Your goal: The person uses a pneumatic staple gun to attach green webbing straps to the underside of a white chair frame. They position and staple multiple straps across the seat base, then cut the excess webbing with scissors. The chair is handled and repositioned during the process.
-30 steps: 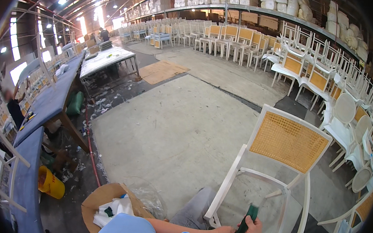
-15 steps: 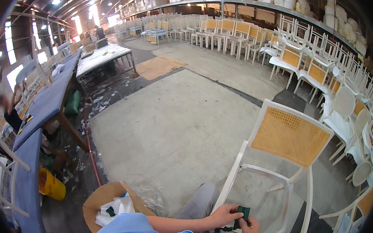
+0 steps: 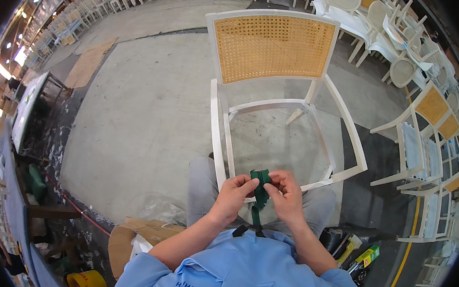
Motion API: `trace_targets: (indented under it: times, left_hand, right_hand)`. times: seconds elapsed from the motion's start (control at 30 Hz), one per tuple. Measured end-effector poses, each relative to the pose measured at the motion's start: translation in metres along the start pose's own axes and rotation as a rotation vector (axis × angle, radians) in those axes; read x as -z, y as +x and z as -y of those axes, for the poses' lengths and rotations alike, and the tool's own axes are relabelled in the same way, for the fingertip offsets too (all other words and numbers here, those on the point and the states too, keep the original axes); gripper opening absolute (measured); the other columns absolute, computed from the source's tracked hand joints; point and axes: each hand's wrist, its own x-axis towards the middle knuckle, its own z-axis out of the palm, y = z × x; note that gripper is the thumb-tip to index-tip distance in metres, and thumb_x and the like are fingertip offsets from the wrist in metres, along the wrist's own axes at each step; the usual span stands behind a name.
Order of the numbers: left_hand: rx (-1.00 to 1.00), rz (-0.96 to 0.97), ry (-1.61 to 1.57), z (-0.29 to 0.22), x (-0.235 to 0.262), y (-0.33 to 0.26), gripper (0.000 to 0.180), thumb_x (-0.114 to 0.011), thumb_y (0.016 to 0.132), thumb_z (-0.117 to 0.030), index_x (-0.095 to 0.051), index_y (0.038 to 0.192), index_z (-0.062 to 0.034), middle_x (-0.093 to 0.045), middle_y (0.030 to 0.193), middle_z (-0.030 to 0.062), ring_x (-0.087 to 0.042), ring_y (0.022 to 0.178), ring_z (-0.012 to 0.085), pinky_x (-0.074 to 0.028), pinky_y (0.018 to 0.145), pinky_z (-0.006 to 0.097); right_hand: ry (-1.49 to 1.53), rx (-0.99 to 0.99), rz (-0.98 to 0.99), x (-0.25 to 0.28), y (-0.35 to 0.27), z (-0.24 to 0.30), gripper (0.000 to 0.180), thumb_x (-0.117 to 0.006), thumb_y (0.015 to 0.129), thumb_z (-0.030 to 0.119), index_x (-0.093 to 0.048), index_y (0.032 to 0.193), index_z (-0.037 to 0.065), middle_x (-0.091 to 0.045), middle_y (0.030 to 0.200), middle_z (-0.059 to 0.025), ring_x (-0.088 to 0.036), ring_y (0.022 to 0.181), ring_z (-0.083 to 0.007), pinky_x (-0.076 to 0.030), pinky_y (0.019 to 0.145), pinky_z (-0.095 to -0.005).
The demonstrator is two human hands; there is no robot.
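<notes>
Head view: both hands meet in front of the chest, just below the front rail of the chair (image 3: 277,88). The left hand (image 3: 235,192) pinches the left edge of a green strap (image 3: 260,185) between thumb and fingers; the right hand (image 3: 286,194) pinches its right edge, so the strap sits between the two hands, its folded upper end bunched at the fingertips and a narrow tail hanging down toward the blue shirt (image 3: 251,275). A second ago only the right hand held the strap, low at the picture's edge, and the chair stood further off; now the left hand has joined it, and the chair lies just beyond the knuckles, which looks like settling in to work the strap at the open seat frame. The strap seems a flat woven webbing, dull and pliant. The chair is white-painted wood with smooth, squared rails, a honey-coloured cane back of fine open mesh, and no seat panel. Right of the right forearm lie some tools (image 3: 358,256); left of the left forearm, a cardboard box (image 3: 125,240).
</notes>
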Motion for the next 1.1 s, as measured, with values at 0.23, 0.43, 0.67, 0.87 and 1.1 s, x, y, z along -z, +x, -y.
trace_targets:
  times: [0.23,0.43,0.67,0.87,1.1]
  left_hand:
    - [-0.06,-0.043,0.004,0.0,0.005,-0.004,0.015,-0.071,0.106,-0.016,-0.072,0.106,-0.001,-0.069,0.092,0.0,-0.061,0.087,0.0093,-0.049,0.081,0.027]
    - [-0.12,-0.024,0.139,-0.005,0.007,-0.002,0.015,-0.071,0.105,-0.016,-0.071,0.107,-0.0009,-0.071,0.096,0.0015,-0.064,0.089,0.0103,-0.052,0.083,0.028]
    - [-0.152,-0.04,0.197,-0.004,0.004,-0.006,0.016,-0.071,0.105,-0.015,-0.072,0.109,0.0006,-0.071,0.096,0.0014,-0.063,0.088,0.0093,-0.05,0.082,0.025]
    - [-0.445,-0.223,0.37,-0.002,-0.003,-0.01,0.013,-0.075,0.1,-0.008,-0.072,0.11,-0.0006,-0.072,0.094,0.0036,-0.066,0.089,0.0113,-0.053,0.077,0.03]
    - [-0.686,-0.257,0.897,-0.012,0.004,-0.012,0.014,-0.08,0.092,-0.005,-0.074,0.104,-0.0045,-0.069,0.099,0.0105,-0.069,0.089,0.0271,-0.056,0.079,0.037]
  right_hand:
    - [-0.176,0.069,0.078,-0.004,0.003,0.009,0.021,-0.075,0.095,0.002,-0.074,0.116,0.003,-0.077,0.099,-0.0088,-0.071,0.09,-0.0152,-0.058,0.085,-0.0318]
    - [-0.272,0.102,0.116,-0.002,0.012,0.015,0.021,-0.075,0.096,0.005,-0.075,0.116,0.003,-0.079,0.1,-0.0104,-0.074,0.089,-0.0177,-0.058,0.083,-0.0322]
    - [-0.339,0.189,0.128,0.001,0.016,0.014,0.021,-0.075,0.094,0.003,-0.076,0.115,0.003,-0.077,0.1,-0.0131,-0.076,0.088,-0.0258,-0.058,0.078,-0.0346]
    - [-0.399,0.303,0.137,-0.007,0.022,0.016,0.017,-0.075,0.093,0.002,-0.077,0.11,0.004,-0.075,0.096,-0.0131,-0.074,0.085,-0.0295,-0.057,0.074,-0.0371]
    - [-0.476,0.32,0.115,-0.009,0.028,0.012,0.013,-0.077,0.091,0.002,-0.078,0.104,0.004,-0.07,0.102,-0.0097,-0.07,0.086,-0.0257,-0.056,0.075,-0.0356]
